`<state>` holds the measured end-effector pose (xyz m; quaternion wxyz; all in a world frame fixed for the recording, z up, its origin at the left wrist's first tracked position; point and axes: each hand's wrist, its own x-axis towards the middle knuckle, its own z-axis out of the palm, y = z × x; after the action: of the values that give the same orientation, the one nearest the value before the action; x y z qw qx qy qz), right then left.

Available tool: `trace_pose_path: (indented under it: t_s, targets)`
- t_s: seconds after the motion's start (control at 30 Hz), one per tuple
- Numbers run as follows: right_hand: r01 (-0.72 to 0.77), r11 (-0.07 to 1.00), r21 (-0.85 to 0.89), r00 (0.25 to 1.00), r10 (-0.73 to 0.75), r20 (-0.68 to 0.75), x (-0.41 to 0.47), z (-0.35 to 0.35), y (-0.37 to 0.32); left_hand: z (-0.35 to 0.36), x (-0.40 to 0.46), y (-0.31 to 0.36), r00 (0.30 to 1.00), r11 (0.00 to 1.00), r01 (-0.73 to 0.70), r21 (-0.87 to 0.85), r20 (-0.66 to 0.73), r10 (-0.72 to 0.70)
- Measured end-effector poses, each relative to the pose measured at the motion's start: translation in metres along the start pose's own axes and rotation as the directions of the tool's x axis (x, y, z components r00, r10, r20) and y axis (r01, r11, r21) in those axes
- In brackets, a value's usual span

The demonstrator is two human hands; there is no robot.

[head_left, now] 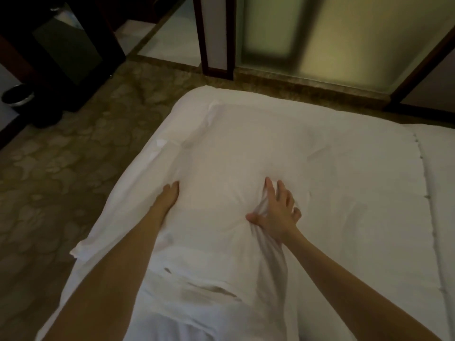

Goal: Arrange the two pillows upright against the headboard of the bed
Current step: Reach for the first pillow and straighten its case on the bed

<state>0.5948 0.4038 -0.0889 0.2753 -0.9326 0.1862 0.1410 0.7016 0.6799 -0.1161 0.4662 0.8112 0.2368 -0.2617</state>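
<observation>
A plump white pillow lies flat at the left corner of the white bed. My right hand pinches a bunched fold of the pillowcase between thumb and fingers near the pillow's middle. My left hand presses into the pillow's left side, its thumb and palm hidden by the fabric. More crumpled white fabric lies close to me between my forearms; I cannot tell whether it is a second pillow. The headboard is out of view.
Patterned carpet runs along the bed's left edge. A dark cabinet and a round metal bin stand at far left. Beyond the bed are a wooden post and frosted glass panels.
</observation>
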Motion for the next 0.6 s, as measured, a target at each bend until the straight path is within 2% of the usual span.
trace_pose_path:
  t_s: [0.2, 0.33, 0.4, 0.6]
  targets:
    - [-0.035, 0.999, 0.002, 0.999, 0.035, -0.011, -0.01, 0.0, 0.025, 0.028, -0.022, 0.001, 0.999, 0.996, -0.027, -0.082, -0.035, 0.024]
    - [-0.079, 0.993, 0.083, 0.995, 0.083, -0.047, -0.028, -0.01, 0.046, 0.051, -0.052, 0.016, 0.991, 0.985, -0.113, 0.129, -0.05, 0.12]
    - [-0.092, 0.993, 0.071, 0.992, 0.097, -0.077, -0.042, -0.022, 0.061, 0.06, -0.072, 0.03, 0.981, 0.965, -0.178, 0.193, -0.038, 0.188]
    - [0.007, 0.988, 0.155, 0.976, 0.027, -0.217, -0.093, -0.076, 0.107, 0.089, -0.137, 0.069, 0.939, 0.908, -0.342, 0.241, 0.053, 0.339]
